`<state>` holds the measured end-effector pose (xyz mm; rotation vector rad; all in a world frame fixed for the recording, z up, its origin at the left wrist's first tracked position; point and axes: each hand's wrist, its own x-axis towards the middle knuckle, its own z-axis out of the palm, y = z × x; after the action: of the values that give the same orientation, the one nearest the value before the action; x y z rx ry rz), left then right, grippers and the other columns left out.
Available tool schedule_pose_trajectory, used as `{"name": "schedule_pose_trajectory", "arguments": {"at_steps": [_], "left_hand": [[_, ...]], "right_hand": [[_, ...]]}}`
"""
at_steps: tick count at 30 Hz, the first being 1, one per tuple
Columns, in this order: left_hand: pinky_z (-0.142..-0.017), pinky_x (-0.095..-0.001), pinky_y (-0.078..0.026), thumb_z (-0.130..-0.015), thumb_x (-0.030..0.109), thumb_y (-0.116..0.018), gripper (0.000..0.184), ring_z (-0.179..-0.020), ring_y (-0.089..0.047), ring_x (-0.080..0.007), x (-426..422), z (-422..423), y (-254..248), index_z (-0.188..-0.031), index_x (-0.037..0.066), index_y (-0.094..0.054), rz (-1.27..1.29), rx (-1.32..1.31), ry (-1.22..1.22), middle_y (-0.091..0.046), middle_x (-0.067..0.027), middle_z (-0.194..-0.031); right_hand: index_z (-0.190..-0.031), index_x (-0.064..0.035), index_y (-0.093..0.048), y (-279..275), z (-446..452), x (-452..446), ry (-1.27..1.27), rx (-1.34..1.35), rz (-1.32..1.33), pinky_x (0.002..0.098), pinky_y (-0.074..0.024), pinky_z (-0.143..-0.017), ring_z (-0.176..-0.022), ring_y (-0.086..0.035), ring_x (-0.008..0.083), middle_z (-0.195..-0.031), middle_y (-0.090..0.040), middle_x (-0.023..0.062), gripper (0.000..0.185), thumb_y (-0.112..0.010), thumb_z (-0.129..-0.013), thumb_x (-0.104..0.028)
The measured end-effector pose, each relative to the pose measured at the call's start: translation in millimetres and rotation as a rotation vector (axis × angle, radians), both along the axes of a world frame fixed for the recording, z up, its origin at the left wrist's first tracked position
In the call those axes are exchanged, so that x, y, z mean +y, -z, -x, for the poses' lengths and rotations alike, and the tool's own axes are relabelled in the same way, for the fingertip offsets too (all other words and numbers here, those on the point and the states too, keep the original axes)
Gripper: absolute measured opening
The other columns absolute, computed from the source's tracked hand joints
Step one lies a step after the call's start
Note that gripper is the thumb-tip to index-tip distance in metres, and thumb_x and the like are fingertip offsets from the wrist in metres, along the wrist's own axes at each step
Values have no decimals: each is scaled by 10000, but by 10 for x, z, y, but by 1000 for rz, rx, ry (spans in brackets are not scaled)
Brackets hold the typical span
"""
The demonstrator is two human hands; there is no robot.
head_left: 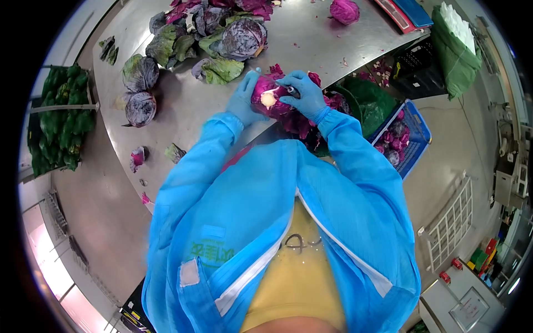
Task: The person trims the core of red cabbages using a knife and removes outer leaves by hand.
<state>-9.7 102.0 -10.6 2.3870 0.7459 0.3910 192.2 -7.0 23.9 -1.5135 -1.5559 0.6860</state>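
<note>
My left hand (243,100), in a blue glove, is wrapped round the side of a red cabbage (261,89) with its pale cut stem end facing up. Against the other side of that head is my gloved right hand (308,95), its fingers closed on a small black-handled tool (294,92). The tool's working end is hidden or too small to make out. Purple trimmed leaves (300,126) lie just below the hands at the table edge. Beyond my left hand, a loose green-purple leaf (218,71) rests on the metal table (183,105).
Several untrimmed cabbages (242,39) are piled at the back, with more (140,108) on the left. A peeled cabbage (345,11) sits far right. Beside me stand a blue crate (425,136) of trimmed heads, a green bag (372,102) and a black crate (419,69).
</note>
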Motion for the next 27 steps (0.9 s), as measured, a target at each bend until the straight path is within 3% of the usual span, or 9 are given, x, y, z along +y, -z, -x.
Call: {"name": "schedule_pose_trajectory", "arguments": {"at_steps": [3, 8, 14, 16, 17, 20, 24, 26, 27], "left_hand": [[-1053, -446, -366, -386, 339, -905, 1196, -1281, -367, -393, 19, -149, -68, -1431, 229, -333, 1, -84, 114, -340, -194, -1393], [-1010, -416, -414, -323, 268, -933, 1248, -1173, -432, -360, 84, -273, -204, -1424, 271, -345, -78, 90, 187, -400, -204, -1260], [-989, -405, -418, -367, 384, -895, 1199, -1129, -463, -359, 54, -357, -289, -1403, 92, -366, -55, 132, 41, -417, -210, -1260], [-998, -400, -413, -374, 419, -893, 1215, -1102, -468, -355, 81, -321, -338, -1388, 21, -354, 102, 172, -51, -418, -218, -1252], [-1006, -404, -409, -388, 429, -891, 1206, -1163, -450, -354, 84, -277, -292, -1393, 39, -348, 93, 174, -53, -402, -213, -1295], [-1023, -400, -398, -401, 433, -888, 1194, -1242, -413, -334, 160, -227, 9, -1387, 30, -348, -108, 29, -5, -381, -205, -1343], [-1048, -396, -376, -391, 422, -897, 1213, -1288, -382, -323, 96, -273, -124, -1388, 19, -337, -257, 155, 27, -386, -199, -1359], [-1050, -388, -376, -361, 401, -935, 1255, -1224, -440, -313, 120, -263, -52, -1395, 31, -330, 315, -108, 8, -413, -172, -1333], [-1050, -388, -376, -361, 401, -935, 1255, -1224, -440, -313, 113, -246, -55, -1395, 31, -330, 313, -101, 8, -413, -172, -1333]], "right_hand": [[-1034, -125, -553, 78, -80, -22, -1, -61, 35, 341, -484, -801, -912, -574, 256, -1020, -520, 73, 394, -778, -711, -150], [-957, -95, -555, 34, -142, -22, -28, -185, 22, 339, -484, -763, -864, -577, 253, -970, -530, 93, 306, -755, -735, -163], [-862, -67, -587, 281, -197, -268, -19, -61, 100, 329, -483, -717, -777, -589, 230, -914, -539, 92, 217, -753, -744, -143], [-925, -77, -611, 504, -237, -363, 421, 331, 67, 316, -491, -743, -825, -591, 201, -953, -541, 75, 239, -755, -743, -132], [-1045, -105, -630, 437, -307, -453, 477, -22, 113, 314, -501, -791, -904, -598, 197, -1028, -544, 68, 343, -767, -736, -165], [-1156, -130, -609, 170, -124, -363, 371, 128, 44, 315, -500, -833, -949, -597, 209, -1083, -536, 72, 479, -780, -722, -239], [-1231, -143, -571, 29, -44, -62, 256, -83, 57, 344, -484, -856, -984, -595, 256, -1118, -561, 98, 600, -774, -707, -353], [-1231, -111, -569, 125, -157, 131, 189, -49, 84, 345, -467, -885, -1018, -582, 270, -1123, -569, 121, 631, -788, -693, -358], [-1230, -78, -567, 95, -171, 197, 122, -19, 112, 347, -449, -913, -1052, -570, 284, -1129, -577, 144, 664, -802, -679, -363]]}}
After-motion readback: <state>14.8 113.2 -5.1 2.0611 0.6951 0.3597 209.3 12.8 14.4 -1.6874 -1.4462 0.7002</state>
